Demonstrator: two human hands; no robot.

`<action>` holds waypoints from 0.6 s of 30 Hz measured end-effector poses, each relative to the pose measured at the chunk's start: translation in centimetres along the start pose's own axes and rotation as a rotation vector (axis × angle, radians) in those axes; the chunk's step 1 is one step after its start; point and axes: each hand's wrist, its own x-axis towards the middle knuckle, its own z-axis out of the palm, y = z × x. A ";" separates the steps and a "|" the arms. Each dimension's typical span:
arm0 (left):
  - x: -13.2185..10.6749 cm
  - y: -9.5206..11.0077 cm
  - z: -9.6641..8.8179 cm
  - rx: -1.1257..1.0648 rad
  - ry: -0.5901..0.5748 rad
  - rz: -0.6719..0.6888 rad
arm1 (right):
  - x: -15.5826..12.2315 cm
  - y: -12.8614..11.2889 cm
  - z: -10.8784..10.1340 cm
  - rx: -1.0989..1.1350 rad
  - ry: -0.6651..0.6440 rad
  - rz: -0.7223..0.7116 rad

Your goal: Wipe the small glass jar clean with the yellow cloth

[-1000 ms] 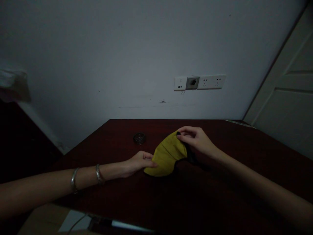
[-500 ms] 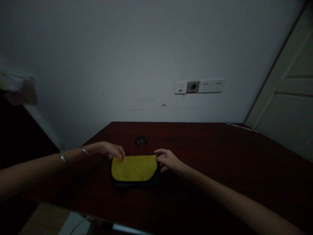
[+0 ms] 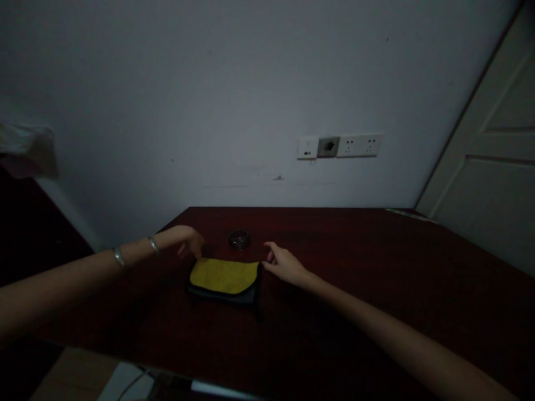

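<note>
A folded yellow cloth [image 3: 225, 277] with dark edging is laid on a red-brown table [image 3: 355, 250], nearer than a round dish [image 3: 239, 239]. Its far left corner is touched by the left hand [image 3: 193, 245]; whether it is pinched cannot be told. The right hand [image 3: 285, 265] is held loosely parted beside the right corner, nothing gripped.

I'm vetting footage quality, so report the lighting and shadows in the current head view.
Head view: dim overall, with the wall brightest; the dark red tabletop falls to near black toward its near side; the folded yellow cloth stands out, though its darker lower layer sinks into the gloom; the round dark object is too dim to identify.
</note>
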 end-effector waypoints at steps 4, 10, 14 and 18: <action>-0.6 5.0 -0.6 -0.035 -0.180 0.089 | -0.6 2.0 -2.8 -0.101 0.045 0.038; 0.2 14.5 -1.2 -0.098 0.050 0.466 | -1.7 5.8 -7.8 -0.301 0.145 0.112; 2.9 18.5 -1.8 -0.009 0.492 0.628 | -2.8 8.4 -10.3 -0.468 0.205 0.189; 6.7 20.7 -2.3 0.035 0.671 0.547 | -3.7 10.6 -12.0 -0.581 0.238 0.273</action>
